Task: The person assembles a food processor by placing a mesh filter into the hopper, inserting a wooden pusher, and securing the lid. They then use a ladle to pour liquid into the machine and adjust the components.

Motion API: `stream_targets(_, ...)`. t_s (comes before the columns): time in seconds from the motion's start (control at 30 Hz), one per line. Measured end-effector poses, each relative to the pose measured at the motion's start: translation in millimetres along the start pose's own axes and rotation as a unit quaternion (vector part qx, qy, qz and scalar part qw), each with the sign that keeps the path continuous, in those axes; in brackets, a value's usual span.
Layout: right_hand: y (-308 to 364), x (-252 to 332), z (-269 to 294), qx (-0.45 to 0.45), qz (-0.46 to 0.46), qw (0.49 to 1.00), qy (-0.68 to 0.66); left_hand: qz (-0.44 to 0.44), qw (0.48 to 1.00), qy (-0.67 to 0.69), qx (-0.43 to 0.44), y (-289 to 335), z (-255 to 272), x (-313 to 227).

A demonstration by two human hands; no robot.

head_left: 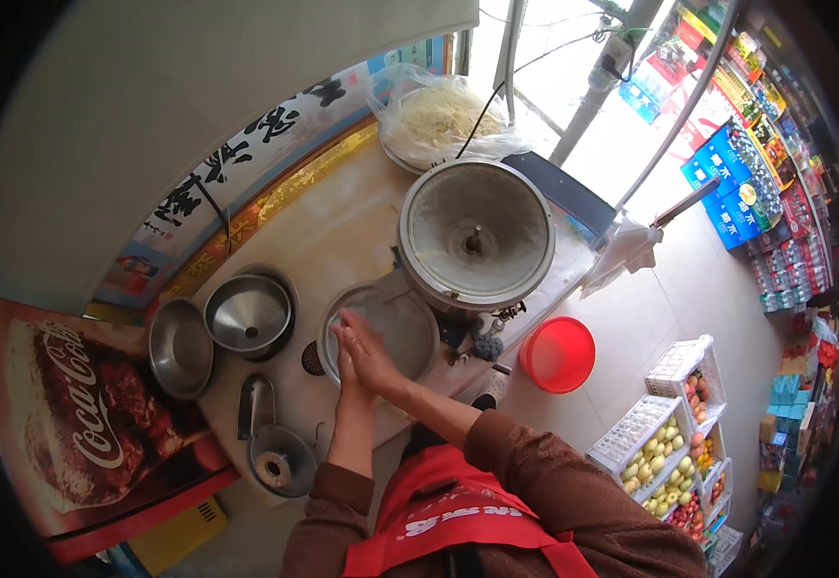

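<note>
My left hand (344,361) and my right hand (371,358) are pressed palm to palm, fingers stretched out. The right one partly covers the left, and nothing shows between them. They are over the near left edge of a round, shallow metal pan (412,339) on the counter. Just beyond the pan stands a machine with a wide round metal basin (477,197) and a spindle in its middle. A short metal chute (398,287) slopes from its side toward the pan.
Left on the counter (318,241) are a metal funnel (249,306), a metal bowl (175,349) and a funnel-shaped metal part (294,451). A plastic bag of pale crumbly stuff (444,116) lies behind. On the floor are a red bucket (557,354) and fruit crates (629,429); shelved packages (776,173) stand beyond.
</note>
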State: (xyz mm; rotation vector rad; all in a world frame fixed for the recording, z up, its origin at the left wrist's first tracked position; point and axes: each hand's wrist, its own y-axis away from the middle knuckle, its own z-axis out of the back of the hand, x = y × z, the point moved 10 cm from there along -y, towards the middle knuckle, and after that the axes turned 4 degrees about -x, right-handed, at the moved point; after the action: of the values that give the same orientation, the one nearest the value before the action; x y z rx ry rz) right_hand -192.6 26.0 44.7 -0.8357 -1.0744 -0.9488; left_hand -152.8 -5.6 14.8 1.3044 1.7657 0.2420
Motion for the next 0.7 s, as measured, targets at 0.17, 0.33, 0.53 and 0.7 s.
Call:
stream_targets(0.17,-35.9,-2.9,36.3,0.001,-0.057,0.998,0.03,-0.053,0.975,0.018,0.213,37.0,-44.5,6.5)
stream_targets(0.33,-17.7,-4.5,55.7,-0.087,-0.139,0.967,-0.193,-0.042,0.991,0.052,-0.115,-11.8,44.7,3.4)
stream_targets(0.53,4.1,-26.7,89.3,-0.031,-0.129,0.978,-0.162,-0.007,0.965,0.077,-0.25,-16.8,83.7,-19.7)
stream_targets(0.7,30.5,-31.8,87.6,0.022,-0.186,0.967,-0.172,0.001,0.982,0.098,-0.162,-5.1,48.9,-34.8)
